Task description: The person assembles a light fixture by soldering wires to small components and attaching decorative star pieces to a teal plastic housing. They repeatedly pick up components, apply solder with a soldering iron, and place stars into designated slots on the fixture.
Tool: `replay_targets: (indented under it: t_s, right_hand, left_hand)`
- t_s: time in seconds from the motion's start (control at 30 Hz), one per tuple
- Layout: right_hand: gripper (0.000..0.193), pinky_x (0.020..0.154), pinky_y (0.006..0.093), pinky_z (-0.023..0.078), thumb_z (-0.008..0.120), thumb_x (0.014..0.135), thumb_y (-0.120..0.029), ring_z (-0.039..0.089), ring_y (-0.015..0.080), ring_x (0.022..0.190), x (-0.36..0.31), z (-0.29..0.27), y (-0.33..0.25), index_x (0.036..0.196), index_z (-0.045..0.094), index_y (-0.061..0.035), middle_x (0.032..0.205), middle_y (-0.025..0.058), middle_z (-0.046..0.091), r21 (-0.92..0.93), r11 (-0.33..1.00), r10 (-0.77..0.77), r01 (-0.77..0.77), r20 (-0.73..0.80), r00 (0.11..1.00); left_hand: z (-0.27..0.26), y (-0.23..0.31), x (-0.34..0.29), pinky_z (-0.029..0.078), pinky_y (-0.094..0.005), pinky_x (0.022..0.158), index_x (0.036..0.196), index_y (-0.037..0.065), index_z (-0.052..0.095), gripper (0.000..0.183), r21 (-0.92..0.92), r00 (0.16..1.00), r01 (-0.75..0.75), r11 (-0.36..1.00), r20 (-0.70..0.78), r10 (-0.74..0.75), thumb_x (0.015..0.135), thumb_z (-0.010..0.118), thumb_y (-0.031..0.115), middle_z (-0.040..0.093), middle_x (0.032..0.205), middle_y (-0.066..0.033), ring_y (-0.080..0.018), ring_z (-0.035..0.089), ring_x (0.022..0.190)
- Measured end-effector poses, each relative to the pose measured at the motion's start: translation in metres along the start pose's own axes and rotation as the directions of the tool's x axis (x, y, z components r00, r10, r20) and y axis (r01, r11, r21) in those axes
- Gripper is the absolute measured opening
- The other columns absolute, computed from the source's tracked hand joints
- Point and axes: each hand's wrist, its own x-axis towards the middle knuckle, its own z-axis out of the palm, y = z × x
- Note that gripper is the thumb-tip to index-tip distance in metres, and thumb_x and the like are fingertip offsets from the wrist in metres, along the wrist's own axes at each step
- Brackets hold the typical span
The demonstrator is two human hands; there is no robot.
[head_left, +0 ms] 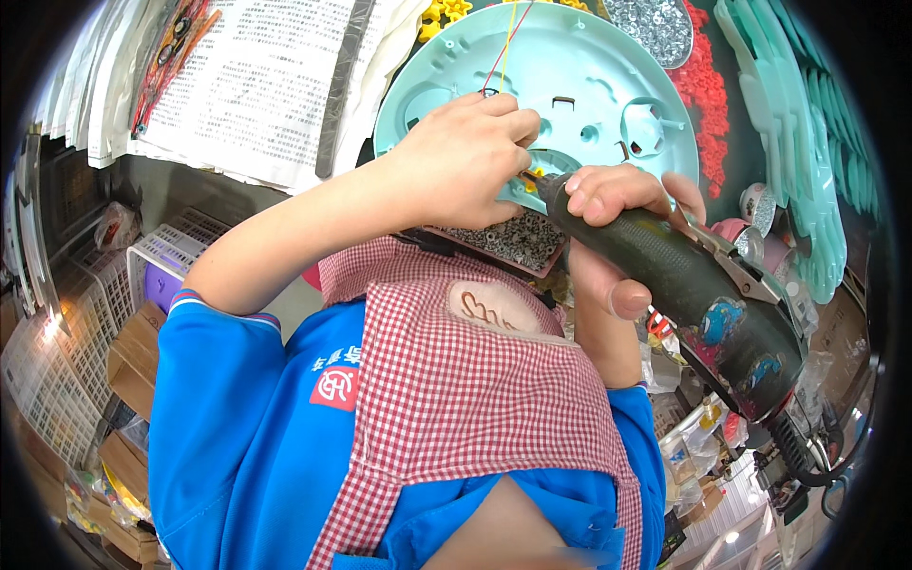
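Observation:
My right hand (613,204) is wrapped round a black electric screwdriver (684,275) with blue stickers, a cord at its rear end. The driver's tip points left, close to the fingers of my left hand (465,157). That hand is closed, its fingertips bent down over the lower part of a round turquoise plastic shell (579,62); what they pinch is hidden. A small yellow plastic piece (538,178) shows beside the tip. Thin red and yellow wires (502,57) rise from the shell behind my left hand.
Printed sheets (247,85) and a bundle of wires (171,57) lie left. Yellow star-shaped pieces (445,13), a container of clear parts (651,28) and red pieces (705,104) surround the shell. Turquoise mouldings (807,161) are stacked right. A tray of screws (508,245) sits nearest me.

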Motion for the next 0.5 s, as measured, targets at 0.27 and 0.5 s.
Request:
replay_targets:
  t_s: [0.27, 0.5]
  right_hand:
    - [0.108, 0.072, 0.0394, 0.05, 0.064, 0.075, -0.075, 0.057, 0.0201, 0.073, -0.03, -0.007, -0.041, 0.145, 0.023, -0.0027, 0.08, 0.007, 0.058, 0.182, 0.969, 0.171, -0.165, -0.018, 0.985]
    - [0.104, 0.07, 0.0369, 0.048, 0.061, 0.076, -0.077, 0.054, 0.0182, 0.071, -0.04, -0.017, -0.035, 0.145, 0.029, -0.0053, 0.081, 0.005, 0.056, 0.161, 0.98, 0.129, -0.117, -0.061, 0.99]
  left_hand:
    - [-0.007, 0.004, -0.013, 0.046, -0.0377, 0.091, 0.103, 0.006, 0.07, 0.04, -0.056, 0.997, -0.04, 0.998, -0.075, 0.035, 0.068, 0.076, 0.025, 0.06, 0.114, -0.0078, -0.0255, 0.055, 0.107]
    - [-0.003, 0.024, -0.022, 0.046, -0.0334, 0.084, 0.088, 0.01, 0.071, 0.024, 0.054, 0.986, -0.079, 0.995, -0.141, 0.086, 0.068, 0.077, 0.022, 0.065, 0.09, 0.0006, -0.0179, 0.059, 0.095]
